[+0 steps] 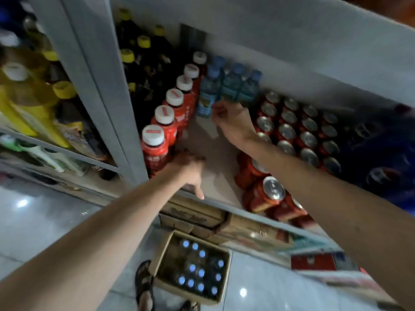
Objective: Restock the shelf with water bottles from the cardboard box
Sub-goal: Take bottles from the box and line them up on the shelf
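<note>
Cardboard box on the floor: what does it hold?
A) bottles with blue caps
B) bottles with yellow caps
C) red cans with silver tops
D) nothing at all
A: seen from above, the open cardboard box has bottles standing upright inside it, their blue caps showing in rows with a few gaps between them.

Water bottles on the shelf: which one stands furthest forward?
The leftmost bottle, beside the red bottles, with the right hand at its side. The other blue-capped ones stand behind it, to the right.
</note>
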`<state>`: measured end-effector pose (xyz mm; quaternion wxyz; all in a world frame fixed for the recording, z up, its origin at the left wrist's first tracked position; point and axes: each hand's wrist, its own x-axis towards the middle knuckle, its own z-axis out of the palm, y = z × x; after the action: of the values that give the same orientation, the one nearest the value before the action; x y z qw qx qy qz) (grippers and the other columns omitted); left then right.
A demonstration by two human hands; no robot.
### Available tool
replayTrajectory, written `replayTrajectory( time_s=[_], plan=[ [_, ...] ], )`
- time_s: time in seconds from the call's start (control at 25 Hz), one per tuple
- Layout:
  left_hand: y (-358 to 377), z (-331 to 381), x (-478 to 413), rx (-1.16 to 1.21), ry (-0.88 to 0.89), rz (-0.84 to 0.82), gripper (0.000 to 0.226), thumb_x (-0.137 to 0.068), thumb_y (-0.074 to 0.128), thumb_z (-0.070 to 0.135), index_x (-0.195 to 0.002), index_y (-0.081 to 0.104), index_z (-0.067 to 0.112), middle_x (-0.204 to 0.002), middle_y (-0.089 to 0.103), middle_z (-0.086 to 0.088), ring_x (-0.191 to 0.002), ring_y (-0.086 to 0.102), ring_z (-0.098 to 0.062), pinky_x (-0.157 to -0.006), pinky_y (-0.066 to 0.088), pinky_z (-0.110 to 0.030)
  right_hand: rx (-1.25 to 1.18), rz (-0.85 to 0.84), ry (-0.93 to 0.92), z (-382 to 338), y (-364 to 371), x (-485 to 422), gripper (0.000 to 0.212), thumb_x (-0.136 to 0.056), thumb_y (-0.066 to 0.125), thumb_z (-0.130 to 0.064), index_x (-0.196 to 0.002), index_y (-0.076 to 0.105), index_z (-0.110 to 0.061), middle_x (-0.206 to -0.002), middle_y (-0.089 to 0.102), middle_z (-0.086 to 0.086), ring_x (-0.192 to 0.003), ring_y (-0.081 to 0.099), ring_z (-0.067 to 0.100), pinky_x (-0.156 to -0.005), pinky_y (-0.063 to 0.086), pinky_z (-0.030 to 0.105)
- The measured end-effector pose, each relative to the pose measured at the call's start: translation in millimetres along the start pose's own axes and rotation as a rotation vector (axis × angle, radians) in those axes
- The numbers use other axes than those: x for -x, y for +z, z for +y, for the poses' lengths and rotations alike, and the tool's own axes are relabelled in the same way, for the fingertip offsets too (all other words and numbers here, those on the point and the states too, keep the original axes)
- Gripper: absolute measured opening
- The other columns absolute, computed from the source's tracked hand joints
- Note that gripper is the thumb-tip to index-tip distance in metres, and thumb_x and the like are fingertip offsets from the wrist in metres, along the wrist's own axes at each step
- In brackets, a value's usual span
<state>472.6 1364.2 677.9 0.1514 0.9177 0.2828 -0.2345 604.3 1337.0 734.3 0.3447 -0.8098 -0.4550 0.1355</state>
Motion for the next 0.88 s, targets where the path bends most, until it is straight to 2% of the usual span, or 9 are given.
replayTrajectory(
  time_s=[0.04,0.12,0.2,0.32,0.4,0.6,0.72,0.8,0.88],
  plan=[
    [5.7,1.8,0.5,-0.023,0.008,0.036,0.084,-0.057,0.085,0.051,-0.125,0.058,0.01,-0.128,0.061,-0.014,-0.115,0.057,-0.031,-0.098,0.047,-0.037,-0.002,0.021,-0.093,0.0,-17.1,32.4,0.018,-0.085,0.062,-0.01,-0.101,0.072,-0.014,-0.091,0.073,-0.004,-0.084,0.065,-0.007,-0.079,0.049,0.012],
    [18.9,15.6,15.0,-0.079,0.035,0.139,0.073,-0.063,0.082,0.048,-0.125,0.059,0.016,-0.123,0.064,-0.012,-0.111,0.059,-0.03,-0.095,0.049,-0.037,-0.015,-0.013,-0.16,8.7,-39.8,96.0,0.014,-0.084,0.063,-0.009,-0.094,0.072,-0.014,-0.073,0.062,-0.022,-0.067,0.057,-0.017,-0.068,0.04,0.002],
    [34.4,33.6,39.8,-0.097,0.162,0.316,0.044,-0.081,0.068,0.032,-0.124,0.06,0.028,-0.12,0.067,-0.003,-0.107,0.063,-0.026,-0.09,0.051,-0.036,-0.032,-0.069,-0.107,23.1,-50.5,152.8,0.014,-0.083,0.064,-0.009,-0.091,0.072,-0.018,-0.069,0.061,-0.022,-0.065,0.058,-0.011,-0.064,0.041,0.005],
    [74.6,51.8,72.8,-0.161,0.439,0.426,0.033,-0.09,0.05,0.019,-0.116,0.064,0.033,-0.117,0.069,0.008,-0.101,0.067,-0.018,-0.081,0.052,-0.033,-0.043,-0.13,0.039,63.8,-47.9,230.0,0.015,-0.083,0.065,-0.007,-0.091,0.073,-0.017,-0.078,0.067,-0.008,-0.077,0.06,0.002,-0.067,0.042,0.006],
    [103.7,52.9,76.6,-0.091,0.454,0.258,0.029,-0.091,0.049,0.019,-0.112,0.066,0.03,-0.114,0.07,0.007,-0.1,0.066,-0.016,-0.079,0.05,-0.029,-0.018,-0.145,0.196,98.2,-36.6,273.4,0.013,-0.084,0.066,-0.008,-0.091,0.073,-0.016,-0.079,0.062,-0.011,-0.075,0.057,0.0,-0.064,0.039,0.004],
    [187.3,49.7,36.9,-0.008,0.296,-0.377,0.021,-0.089,0.062,0.023,-0.109,0.069,0.021,-0.107,0.071,0.0,-0.101,0.065,-0.016,-0.088,0.051,-0.029,-0.05,-0.254,0.628,179.7,26.3,352.3,0.023,-0.089,0.052,-0.002,-0.101,0.069,-0.009,-0.08,0.057,-0.001,-0.077,0.053,0.017,-0.069,0.035,0.02],
    [255.8,45.0,-1.6,0.014,0.299,-0.493,0.023,-0.084,0.066,0.023,-0.107,0.069,0.019,-0.108,0.071,-0.002,-0.103,0.065,-0.018,-0.09,0.049,-0.028,-0.103,-0.249,0.796,227.5,101.1,388.0,0.027,-0.09,0.048,-0.015,-0.106,0.068,-0.009,-0.095,0.068,0.017,-0.089,0.064,0.034,-0.075,0.048,0.032],
    [297.6,38.2,-25.5,0.074,0.268,-0.514,0.033,-0.082,0.067,0.017,-0.115,0.064,0.016,-0.11,0.069,-0.008,-0.105,0.063,-0.022,-0.09,0.047,-0.029,-0.161,-0.223,0.891,252.7,155.8,407.5,0.026,-0.09,0.048,-0.02,-0.103,0.07,-0.013,-0.095,0.067,0.014,-0.093,0.064,0.037,-0.082,0.052,0.041],
    [350.8,27.1,-52.4,0.108,0.227,-0.531,0.047,-0.08,0.069,0.01,-0.125,0.055,0.012,-0.115,0.066,-0.014,-0.111,0.06,-0.027,-0.092,0.046,-0.033,-0.188,-0.231,0.947,282.4,224.2,429.3,0.023,-0.091,0.05,-0.014,-0.106,0.068,-0.015,-0.1,0.067,0.011,-0.099,0.063,0.035,-0.086,0.051,0.041]
  ],
)
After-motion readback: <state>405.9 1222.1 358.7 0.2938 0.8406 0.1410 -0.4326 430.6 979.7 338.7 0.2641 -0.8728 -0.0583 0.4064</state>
